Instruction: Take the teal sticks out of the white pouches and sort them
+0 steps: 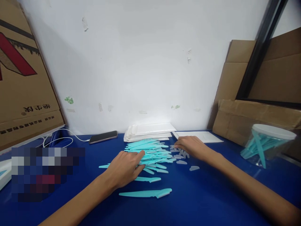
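A heap of turquoise eyebrow razors (150,149) lies in the middle of the blue table. My left hand (125,166) rests at the heap's left front side, thumb and index finger apart with turquoise showing between them; its other fingers are hidden. One razor (145,193) lies alone in front, and another (150,179) is partly behind my left hand. Small clear blade caps (181,153) are scattered right of the heap. Over them is my right hand (191,146), its fingers bent and pressed together among the caps; whatever is between the fingertips is too small to make out.
Behind the heap stands a stack of white packets (150,128), with another white packet (202,137) beside it. A phone (103,137) on a white cable lies back left. To the right is a clear tub (270,144) of razors. Cardboard boxes (25,75) flank the table.
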`<state>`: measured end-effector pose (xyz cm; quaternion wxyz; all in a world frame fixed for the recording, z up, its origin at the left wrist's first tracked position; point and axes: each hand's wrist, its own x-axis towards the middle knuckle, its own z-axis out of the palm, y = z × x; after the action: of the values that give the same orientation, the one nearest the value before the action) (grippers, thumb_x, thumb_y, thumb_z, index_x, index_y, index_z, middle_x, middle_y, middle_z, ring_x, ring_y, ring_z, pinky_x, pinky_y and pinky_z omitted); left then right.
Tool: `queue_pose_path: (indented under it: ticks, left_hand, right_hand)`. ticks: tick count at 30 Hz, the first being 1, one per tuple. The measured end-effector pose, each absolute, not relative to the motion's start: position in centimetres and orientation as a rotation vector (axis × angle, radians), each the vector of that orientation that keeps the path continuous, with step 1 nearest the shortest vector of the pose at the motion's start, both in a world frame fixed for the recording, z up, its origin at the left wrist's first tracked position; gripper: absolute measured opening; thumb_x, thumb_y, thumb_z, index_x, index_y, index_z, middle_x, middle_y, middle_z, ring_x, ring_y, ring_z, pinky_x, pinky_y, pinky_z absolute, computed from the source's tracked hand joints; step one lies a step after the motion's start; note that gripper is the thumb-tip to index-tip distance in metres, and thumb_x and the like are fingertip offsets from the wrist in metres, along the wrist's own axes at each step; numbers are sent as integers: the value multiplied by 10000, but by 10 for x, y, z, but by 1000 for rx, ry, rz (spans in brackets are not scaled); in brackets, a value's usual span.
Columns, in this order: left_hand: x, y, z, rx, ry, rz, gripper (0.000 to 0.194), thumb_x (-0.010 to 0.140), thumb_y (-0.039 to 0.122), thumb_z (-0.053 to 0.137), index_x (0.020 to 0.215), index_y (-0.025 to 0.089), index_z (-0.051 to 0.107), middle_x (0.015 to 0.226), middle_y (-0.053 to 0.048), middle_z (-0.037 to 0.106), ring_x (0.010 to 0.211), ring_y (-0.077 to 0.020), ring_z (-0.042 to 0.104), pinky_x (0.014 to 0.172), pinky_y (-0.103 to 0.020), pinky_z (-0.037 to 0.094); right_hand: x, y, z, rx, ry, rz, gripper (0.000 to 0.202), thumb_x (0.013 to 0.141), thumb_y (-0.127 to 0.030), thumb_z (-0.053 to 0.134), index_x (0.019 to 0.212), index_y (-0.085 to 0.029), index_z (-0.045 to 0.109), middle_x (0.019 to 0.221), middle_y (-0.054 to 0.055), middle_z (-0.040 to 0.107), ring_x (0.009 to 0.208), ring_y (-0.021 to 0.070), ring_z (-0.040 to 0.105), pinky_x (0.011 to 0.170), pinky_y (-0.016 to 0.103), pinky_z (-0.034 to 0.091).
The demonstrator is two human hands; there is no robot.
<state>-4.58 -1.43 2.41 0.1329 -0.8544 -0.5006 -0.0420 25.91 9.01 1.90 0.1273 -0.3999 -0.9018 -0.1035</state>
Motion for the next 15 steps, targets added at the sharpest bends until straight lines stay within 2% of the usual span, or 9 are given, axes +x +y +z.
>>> queue_pose_path:
  ticks: [4,8,12,15]
  left_hand:
    - [-44,-16,25,-2495,-1460,-126,130,964,298,499,1028,193,542,847,-35,729,731,-248,693,581,-291,407]
    - [-43,-17,22,-2492,-1481,-143,262,962,309,499,1203,204,512,854,-40,732,757,-263,701,640,-316,456]
    - [-42,-18,17,-2413,-1539,-144,521,949,324,515,1426,221,333,733,-19,699,703,-258,703,658,-308,472]
    - [-38,-19,16,-2359,-1577,-142,680,932,326,535,1502,197,186,707,-22,696,674,-266,707,644,-301,478]
  right_hand:
    - [260,89,19,-1124,-2687,-418,328,1010,-371,475,944,-225,761,821,75,704,757,218,683,589,264,408]
    - [254,81,24,-1089,-2584,-556,356,1031,-358,421,1013,-203,740,862,88,697,768,218,660,566,273,408]
    - [236,57,28,-832,-2319,-513,270,1013,-323,474,1066,-205,711,986,94,700,906,209,645,681,282,486]
    - [219,33,28,-569,-2257,-472,212,964,-312,569,1097,-203,693,1017,97,695,908,203,629,733,310,522]
